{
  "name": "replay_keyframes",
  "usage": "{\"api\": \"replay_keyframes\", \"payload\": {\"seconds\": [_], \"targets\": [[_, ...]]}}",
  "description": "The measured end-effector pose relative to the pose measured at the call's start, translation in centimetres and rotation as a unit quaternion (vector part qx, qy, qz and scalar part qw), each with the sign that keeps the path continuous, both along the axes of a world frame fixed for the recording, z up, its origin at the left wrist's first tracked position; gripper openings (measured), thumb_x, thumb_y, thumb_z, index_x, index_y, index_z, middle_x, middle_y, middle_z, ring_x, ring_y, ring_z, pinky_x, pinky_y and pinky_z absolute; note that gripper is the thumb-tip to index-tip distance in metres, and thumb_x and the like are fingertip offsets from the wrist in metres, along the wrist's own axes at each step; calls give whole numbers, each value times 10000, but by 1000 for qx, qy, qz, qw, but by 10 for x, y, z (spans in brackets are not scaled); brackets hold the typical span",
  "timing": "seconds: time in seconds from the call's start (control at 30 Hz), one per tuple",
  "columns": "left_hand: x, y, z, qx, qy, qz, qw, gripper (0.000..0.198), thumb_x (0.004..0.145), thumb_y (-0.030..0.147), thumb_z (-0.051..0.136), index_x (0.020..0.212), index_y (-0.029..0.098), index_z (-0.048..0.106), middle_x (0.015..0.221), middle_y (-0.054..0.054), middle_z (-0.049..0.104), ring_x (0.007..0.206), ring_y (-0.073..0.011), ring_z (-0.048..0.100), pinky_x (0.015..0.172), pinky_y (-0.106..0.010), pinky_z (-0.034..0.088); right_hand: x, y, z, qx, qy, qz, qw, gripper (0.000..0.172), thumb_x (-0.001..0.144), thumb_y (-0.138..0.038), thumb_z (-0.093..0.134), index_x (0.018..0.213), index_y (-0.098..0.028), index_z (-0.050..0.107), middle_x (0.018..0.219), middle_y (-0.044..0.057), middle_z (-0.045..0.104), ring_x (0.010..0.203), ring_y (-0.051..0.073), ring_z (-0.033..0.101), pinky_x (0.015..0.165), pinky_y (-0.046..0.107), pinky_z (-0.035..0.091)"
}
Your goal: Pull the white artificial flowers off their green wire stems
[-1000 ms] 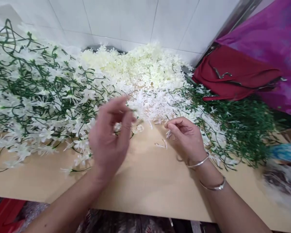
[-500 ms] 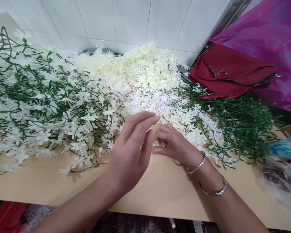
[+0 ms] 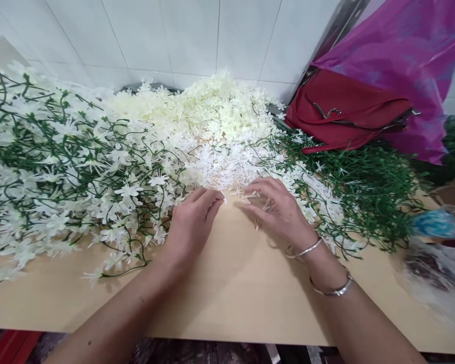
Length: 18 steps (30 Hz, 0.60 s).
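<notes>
My left hand rests on the tan tabletop, fingers pressed together, tips touching the near edge of a heap of small white spiky flower pieces. Whatever they pinch is hidden. My right hand, with two metal bangles at the wrist, lies just to the right, fingers curled over a few of the white pieces. A mound of cream petals sits behind the heap. Green stems with white flowers spread out to the left.
A heap of bare green stems lies to the right. A dark red bag and purple plastic lean against the white tiled wall. Clear plastic bags sit at the right edge.
My left hand was raised and blurred; it has come down to the table and reached the edge of the white pieces. My right hand shifted slightly toward the same heap.
</notes>
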<state>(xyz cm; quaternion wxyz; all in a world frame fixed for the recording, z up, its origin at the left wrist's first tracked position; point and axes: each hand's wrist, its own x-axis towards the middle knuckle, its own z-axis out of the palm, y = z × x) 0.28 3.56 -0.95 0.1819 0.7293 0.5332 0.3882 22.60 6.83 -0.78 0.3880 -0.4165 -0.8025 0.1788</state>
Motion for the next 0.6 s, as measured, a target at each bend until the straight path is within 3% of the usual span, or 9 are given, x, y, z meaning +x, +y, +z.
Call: {"api": "replay_keyframes", "payload": {"seconds": [0.1, 0.2, 0.4, 0.5, 0.6], "targets": [[7, -1, -2, -73, -266, 0, 961, 145, 923, 317, 736, 1016, 211, 705, 956, -28, 773, 850, -161, 706, 769, -263, 537, -13, -11, 5, -50, 61, 38, 996, 262, 857, -361, 823, 1057, -261, 685, 1092, 62, 706, 1064, 255, 633, 956, 420, 481], [14, -1, -3, -140, -403, -14, 904, 244, 829, 351, 840, 961, 191, 710, 925, -34, 781, 857, -161, 722, 767, -257, 554, -26, -19, 3, -139, 126, 26, 982, 369, 779, -401, 883, 999, -251, 627, 976, 17, 673, 932, 207, 624, 865, 366, 491], [22, -2, 2, -203, -476, -77, 852, 221, 757, 323, 894, 853, 202, 737, 890, -20, 796, 805, -154, 742, 786, -289, 594, -38, -24, 1, -291, 218, 63, 929, 291, 780, -397, 850, 825, -225, 619, 803, -19, 619, 764, 153, 567, 715, 309, 480], [21, -1, 2, -225, -491, -94, 836, 202, 764, 326, 895, 851, 205, 758, 920, -28, 815, 872, -168, 762, 872, -317, 604, -36, -21, 4, -319, 235, 73, 915, 253, 844, -427, 785, 793, -216, 654, 785, -8, 644, 732, 146, 580, 686, 304, 485], [17, 1, 0, -232, -489, -94, 835, 189, 826, 343, 856, 943, 217, 776, 971, -43, 830, 933, -175, 772, 924, -323, 599, -30, -17, 7, -322, 251, 62, 911, 222, 848, -422, 783, 872, -216, 705, 874, 21, 721, 802, 162, 637, 749, 321, 520]]}}
